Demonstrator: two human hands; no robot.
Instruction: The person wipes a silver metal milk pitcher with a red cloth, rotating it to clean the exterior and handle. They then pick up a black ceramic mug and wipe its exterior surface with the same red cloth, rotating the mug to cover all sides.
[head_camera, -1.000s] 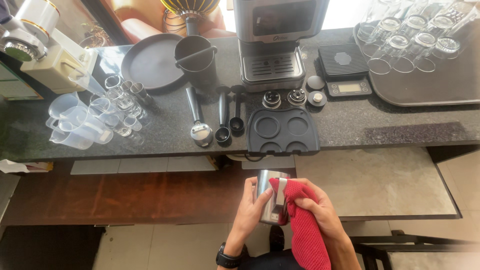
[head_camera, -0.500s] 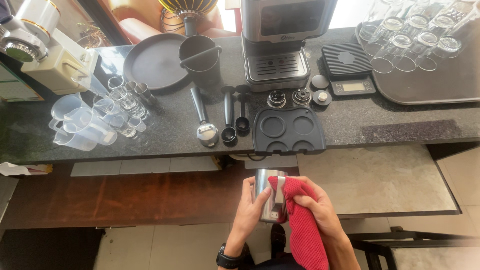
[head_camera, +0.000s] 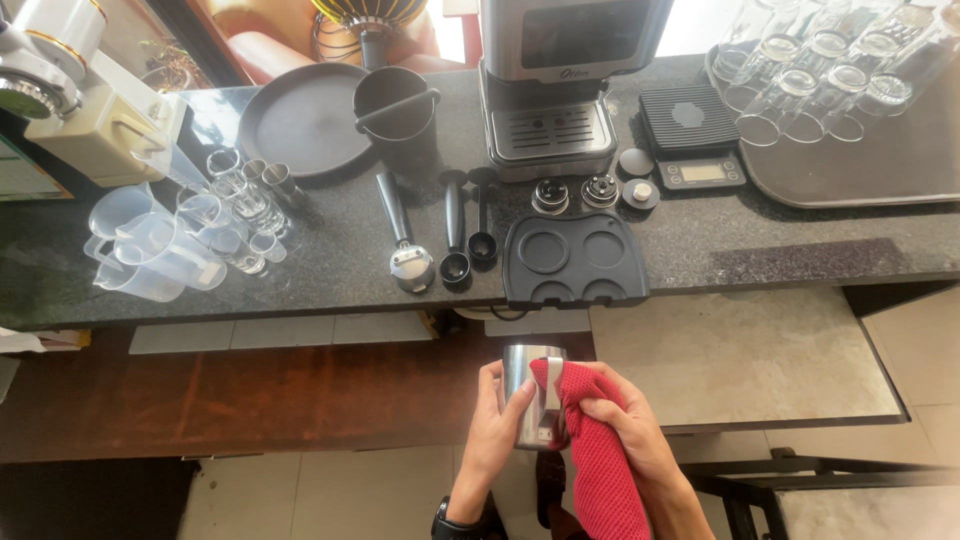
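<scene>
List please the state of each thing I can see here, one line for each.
Steel pitcher: upright, held by left hand.
Red cloth: pressed on the pitcher by right hand.
Portafilter: lying on counter.
Glasses: on the tray.
Tamping mat: empty.

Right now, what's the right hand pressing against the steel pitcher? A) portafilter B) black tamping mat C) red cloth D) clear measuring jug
C: the right hand holds a red cloth against the steel pitcher, which the left hand steadies; the other items lie on the counter.
</scene>
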